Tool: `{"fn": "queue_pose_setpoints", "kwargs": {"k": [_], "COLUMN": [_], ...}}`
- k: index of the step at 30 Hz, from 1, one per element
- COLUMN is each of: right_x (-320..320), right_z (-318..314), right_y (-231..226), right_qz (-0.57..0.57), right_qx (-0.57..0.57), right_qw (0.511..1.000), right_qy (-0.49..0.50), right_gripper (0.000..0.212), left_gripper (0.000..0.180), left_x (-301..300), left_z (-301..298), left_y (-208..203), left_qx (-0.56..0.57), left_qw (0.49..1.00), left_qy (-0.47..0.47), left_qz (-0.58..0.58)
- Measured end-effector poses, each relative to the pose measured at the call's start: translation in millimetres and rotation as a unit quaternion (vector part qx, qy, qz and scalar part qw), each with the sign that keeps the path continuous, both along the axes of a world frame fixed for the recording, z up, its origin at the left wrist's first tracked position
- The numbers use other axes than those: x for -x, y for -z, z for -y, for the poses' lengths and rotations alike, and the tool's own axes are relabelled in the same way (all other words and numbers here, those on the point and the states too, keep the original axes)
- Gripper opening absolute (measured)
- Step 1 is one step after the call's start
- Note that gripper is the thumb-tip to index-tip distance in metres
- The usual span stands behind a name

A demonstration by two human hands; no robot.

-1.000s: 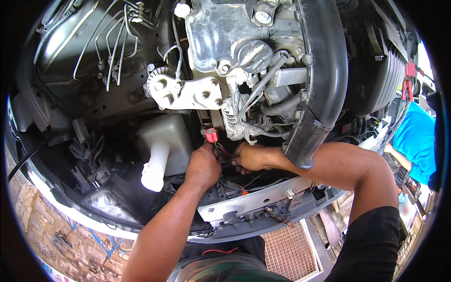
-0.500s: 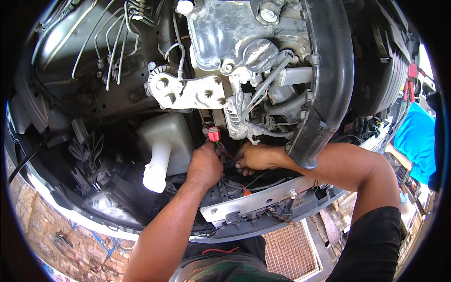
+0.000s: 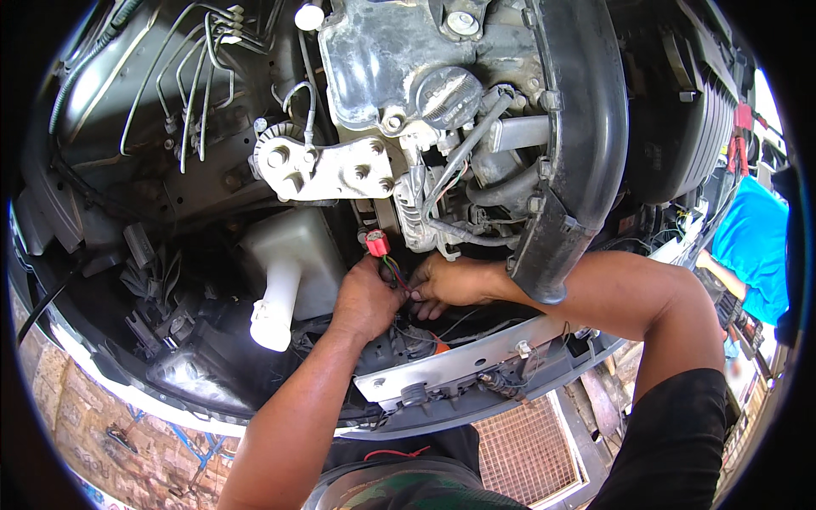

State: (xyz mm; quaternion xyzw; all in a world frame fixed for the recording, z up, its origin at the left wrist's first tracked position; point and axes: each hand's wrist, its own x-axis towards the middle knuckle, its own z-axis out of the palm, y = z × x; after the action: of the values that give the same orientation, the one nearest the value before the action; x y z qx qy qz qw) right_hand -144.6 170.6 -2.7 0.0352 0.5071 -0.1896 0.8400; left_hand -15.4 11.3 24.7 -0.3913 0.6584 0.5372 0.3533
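A red electrical connector (image 3: 377, 243) stands up in the engine bay, with thin green, red and dark wires (image 3: 394, 272) running down from it. My left hand (image 3: 367, 297) is closed on these wires just below the connector. Close beside it, my right hand (image 3: 449, 282) has its thumb and fingertips pinched on the lower stretch of the same wires. The two hands nearly touch. What lies under the fingers is partly hidden. A translucent reservoir (image 3: 299, 246) with a white filler neck and cap (image 3: 274, 314) sits just left of my left hand.
A silver metal crossbar (image 3: 450, 361) runs along the front edge. A thick black air duct (image 3: 586, 153) arches over my right forearm. The engine cover with its black oil cap (image 3: 448, 98) and a metal mount bracket (image 3: 331, 170) lie beyond my hands. A person in blue (image 3: 752, 251) is at far right.
My right hand has come closer to the left, its fingers now on the wires nearer the connector. More of the wires shows between the hands. The whole view has shifted slightly.
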Motion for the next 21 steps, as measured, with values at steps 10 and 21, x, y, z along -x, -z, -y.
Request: {"fn": "queue_pose_setpoints", "kwargs": {"k": [10, 21], "right_x": [1, 2], "right_z": [7, 15], "right_y": [-3, -11], "right_qz": [-0.039, -0.057], "right_qx": [0.044, -0.027], "right_qw": [0.996, 0.995], "right_qy": [-0.061, -0.078], "right_gripper": [0.03, 0.029], "left_gripper": [0.042, 0.04], "left_x": [-1, 9], "left_z": [-2, 14], "left_y": [0, -6], "left_qx": [-0.014, -0.072], "left_qw": [1.0, 0.996], "left_qy": [-0.017, 0.042], "left_qz": [0.009, 0.024]}}
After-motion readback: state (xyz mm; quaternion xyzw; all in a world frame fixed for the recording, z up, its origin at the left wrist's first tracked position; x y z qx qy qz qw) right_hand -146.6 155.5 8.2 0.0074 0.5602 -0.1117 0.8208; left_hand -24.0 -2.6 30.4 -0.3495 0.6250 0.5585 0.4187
